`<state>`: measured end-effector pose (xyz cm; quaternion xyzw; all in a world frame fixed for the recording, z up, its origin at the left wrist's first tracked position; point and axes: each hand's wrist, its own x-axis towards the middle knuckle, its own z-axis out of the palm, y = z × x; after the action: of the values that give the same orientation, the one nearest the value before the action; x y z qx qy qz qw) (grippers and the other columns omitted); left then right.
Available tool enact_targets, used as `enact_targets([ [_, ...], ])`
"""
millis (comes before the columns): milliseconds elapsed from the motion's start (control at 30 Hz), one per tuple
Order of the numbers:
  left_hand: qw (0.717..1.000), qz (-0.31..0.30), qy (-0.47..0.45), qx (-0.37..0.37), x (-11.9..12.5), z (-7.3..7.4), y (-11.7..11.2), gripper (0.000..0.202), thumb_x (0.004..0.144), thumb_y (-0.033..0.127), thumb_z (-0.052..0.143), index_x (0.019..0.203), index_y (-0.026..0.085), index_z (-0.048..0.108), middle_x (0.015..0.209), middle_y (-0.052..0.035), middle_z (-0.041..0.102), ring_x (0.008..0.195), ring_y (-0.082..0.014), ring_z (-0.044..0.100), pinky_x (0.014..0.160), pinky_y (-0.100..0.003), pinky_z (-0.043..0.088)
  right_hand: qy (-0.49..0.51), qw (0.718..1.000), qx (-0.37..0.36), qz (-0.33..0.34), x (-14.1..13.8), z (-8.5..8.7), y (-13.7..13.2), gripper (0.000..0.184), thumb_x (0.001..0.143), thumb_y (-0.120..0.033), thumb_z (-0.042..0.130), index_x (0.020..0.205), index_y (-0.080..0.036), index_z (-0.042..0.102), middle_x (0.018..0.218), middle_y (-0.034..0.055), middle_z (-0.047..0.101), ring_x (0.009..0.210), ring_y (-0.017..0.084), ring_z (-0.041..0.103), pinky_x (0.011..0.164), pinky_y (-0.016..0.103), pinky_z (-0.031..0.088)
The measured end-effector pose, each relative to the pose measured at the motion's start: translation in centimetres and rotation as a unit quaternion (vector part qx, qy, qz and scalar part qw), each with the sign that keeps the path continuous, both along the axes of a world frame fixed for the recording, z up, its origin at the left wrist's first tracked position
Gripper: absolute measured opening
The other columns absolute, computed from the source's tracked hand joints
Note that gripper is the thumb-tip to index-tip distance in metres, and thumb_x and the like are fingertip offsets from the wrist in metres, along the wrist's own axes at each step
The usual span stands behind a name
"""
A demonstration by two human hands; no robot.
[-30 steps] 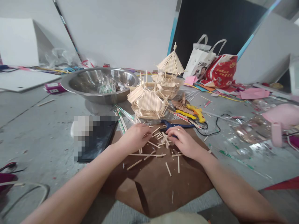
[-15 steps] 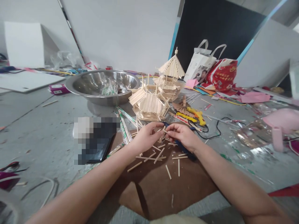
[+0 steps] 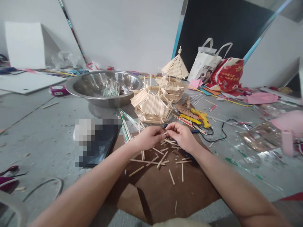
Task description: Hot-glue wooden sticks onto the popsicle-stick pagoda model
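Observation:
My left hand [image 3: 150, 138] pinches a short wooden stick [image 3: 164, 133] between thumb and fingers. Close against it, my right hand [image 3: 180, 135] is closed in a pinch; whatever lies between its fingertips is too small to make out. Below both hands, several cut wooden sticks [image 3: 162, 159] are scattered over a brown sheet [image 3: 184, 201]. Partly hidden under my right hand is a dark blue tool [image 3: 195, 131]. Just beyond my hands stands a stick-built pavilion model [image 3: 153, 105] with upright posts on top. Behind it rises a second model with a pointed roof [image 3: 175, 67].
A steel basin [image 3: 82, 94] holds wrapped sticks at the back left. A phone [image 3: 99, 151] lies left of the sheet. To the right are a yellow glue gun [image 3: 203, 119] with a black cord, a pink-lidded bottle [image 3: 258, 137], and paper bags [image 3: 227, 75] farther back.
My right fingertips have shifted slightly up from the stick, and the stick is now at my left fingertips. The view has moved slightly.

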<state>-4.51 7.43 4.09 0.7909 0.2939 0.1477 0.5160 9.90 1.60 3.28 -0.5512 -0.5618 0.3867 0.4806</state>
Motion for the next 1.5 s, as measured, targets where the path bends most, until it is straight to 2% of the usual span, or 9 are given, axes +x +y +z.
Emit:
enact_targets([
  [133, 0.998, -0.023, 0.025, -0.057, -0.6, -0.3, 0.2, 0.019, 0.072, 0.033, 0.048, 0.064, 0.016, 0.046, 0.043, 0.0076, 0.038, 0.036, -0.0040, 0.034, 0.037, -0.017, 0.026, 0.034, 0.997, 0.030, -0.058, 0.8, -0.2, 0.2, 0.008, 0.069, -0.021, 0.051, 0.076, -0.017, 0.051, 0.059, -0.0046, 0.051, 0.049, 0.006, 0.044, 0.049, 0.020, 0.035],
  [267, 0.997, 0.009, 0.026, -0.071, -0.9, -0.5, 0.6, 0.021, 0.073, 0.035, 0.046, 0.063, 0.016, 0.044, 0.038, 0.0079, 0.036, 0.033, -0.0038, 0.031, 0.035, -0.017, 0.022, 0.075, 0.987, 0.043, -0.133, 2.3, -1.0, 0.6, 0.007, 0.069, -0.022, 0.048, 0.076, -0.018, 0.049, 0.055, -0.0056, 0.049, 0.045, 0.006, 0.041, 0.044, 0.020, 0.032],
  [400, 0.997, 0.046, 0.023, -0.062, -1.1, -0.4, 1.0, 0.021, 0.075, 0.034, 0.043, 0.063, 0.017, 0.041, 0.037, 0.0080, 0.036, 0.031, -0.0038, 0.030, 0.034, -0.017, 0.021, -0.026, 0.997, -0.025, -0.061, 2.5, -1.8, 0.6, 0.011, 0.071, -0.025, 0.046, 0.077, -0.017, 0.051, 0.048, -0.0068, 0.042, 0.042, 0.006, 0.035, 0.041, 0.019, 0.026],
  [667, 0.989, 0.098, 0.110, 0.035, -2.1, -0.6, 2.6, 0.019, 0.073, 0.034, 0.043, 0.064, 0.017, 0.044, 0.036, 0.0071, 0.039, 0.033, -0.0056, 0.031, 0.037, -0.019, 0.024, -0.203, 0.978, -0.046, 0.016, 2.5, -1.3, 0.0, 0.014, 0.071, -0.025, 0.045, 0.078, -0.017, 0.053, 0.045, -0.0076, 0.037, 0.041, 0.006, 0.031, 0.041, 0.019, 0.023],
  [767, 0.980, 0.115, 0.142, 0.085, -2.4, -1.0, 3.3, 0.022, 0.073, 0.037, 0.042, 0.064, 0.017, 0.047, 0.037, 0.0062, 0.040, 0.036, -0.0071, 0.035, 0.039, -0.020, 0.025, -0.311, 0.949, -0.034, 0.043, 2.5, -1.2, -0.3, 0.015, 0.072, -0.024, 0.043, 0.079, -0.018, 0.055, 0.048, -0.0055, 0.044, 0.044, 0.007, 0.038, 0.045, 0.020, 0.027],
  [933, 0.956, 0.106, 0.184, 0.204, -2.5, -1.2, 3.7, 0.024, 0.074, 0.035, 0.039, 0.062, 0.017, 0.051, 0.048, 0.0023, 0.047, 0.047, -0.0095, 0.042, 0.047, -0.021, 0.029, -0.509, 0.859, 0.012, 0.054, 1.8, -1.5, -0.7, 0.019, 0.077, -0.026, 0.039, 0.082, -0.021, 0.057, 0.069, 0.0012, 0.061, 0.063, 0.013, 0.053, 0.057, 0.025, 0.032],
  [1067, 0.923, 0.119, 0.246, 0.271, -2.5, -1.2, 3.4, 0.029, 0.077, 0.036, 0.034, 0.067, 0.018, 0.054, 0.062, -0.0027, 0.057, 0.060, -0.0137, 0.051, 0.052, -0.023, 0.032, -0.540, 0.837, 0.062, 0.060, 1.3, -1.9, -0.7, 0.025, 0.082, -0.028, 0.035, 0.086, -0.020, 0.058, 0.083, 0.0041, 0.061, 0.078, 0.014, 0.052, 0.065, 0.025, 0.034],
  [1233, 0.882, 0.166, 0.300, 0.325, -2.4, -1.3, 2.7, 0.029, 0.079, 0.038, 0.032, 0.081, 0.020, 0.055, 0.073, -0.0059, 0.061, 0.069, -0.0186, 0.056, 0.055, -0.026, 0.034, -0.560, 0.817, 0.121, 0.065, 1.4, -2.0, -0.4, 0.026, 0.082, -0.028, 0.037, 0.084, -0.019, 0.061, 0.085, 0.0053, 0.058, 0.080, 0.016, 0.044, 0.068, 0.027, 0.033],
  [1500, 0.873, 0.141, 0.302, 0.355, -2.4, -1.7, 2.6, 0.028, 0.079, 0.035, 0.031, 0.082, 0.020, 0.054, 0.075, -0.0062, 0.061, 0.071, -0.0199, 0.056, 0.055, -0.027, 0.036, -0.550, 0.812, 0.141, 0.136, 1.4, -1.9, -0.5, 0.023, 0.080, -0.030, 0.042, 0.079, -0.019, 0.063, 0.082, 0.0046, 0.058, 0.080, 0.016, 0.043, 0.072, 0.030, 0.031],
])
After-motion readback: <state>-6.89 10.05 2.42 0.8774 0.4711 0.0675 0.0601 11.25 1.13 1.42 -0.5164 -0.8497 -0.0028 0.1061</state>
